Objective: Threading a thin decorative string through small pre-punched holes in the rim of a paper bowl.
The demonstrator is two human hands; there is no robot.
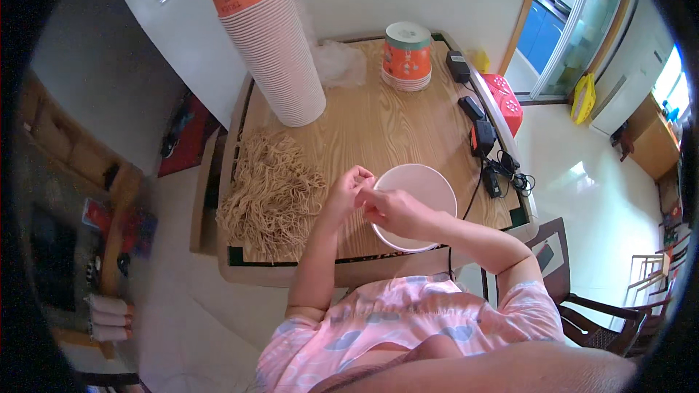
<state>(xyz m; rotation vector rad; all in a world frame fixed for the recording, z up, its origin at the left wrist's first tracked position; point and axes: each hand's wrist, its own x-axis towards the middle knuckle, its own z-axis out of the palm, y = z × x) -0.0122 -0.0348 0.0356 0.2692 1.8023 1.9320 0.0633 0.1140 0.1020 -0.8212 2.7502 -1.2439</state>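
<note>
Over the near rim of an open white paper bucket [435,191], my two hands meet with bent fingers. My left hand [349,195] is at the bucket's left side, its thumb and fingers pinched together. Touching its fingertips, my right hand [397,212] is closed too and covers part of the bucket's mouth. Whatever lies between the fingers is too small or hidden to make out. Left of my left hand spreads a tangled heap of tan cords [273,196].
A tall leaning stack of paper buckets [280,65] stands far left beside crumpled clear plastic [341,64]. A short upside-down stack of orange-and-green buckets [407,58] sits at the back. Black power adapters [482,138] and cables line the right edge, by a red stool [504,105].
</note>
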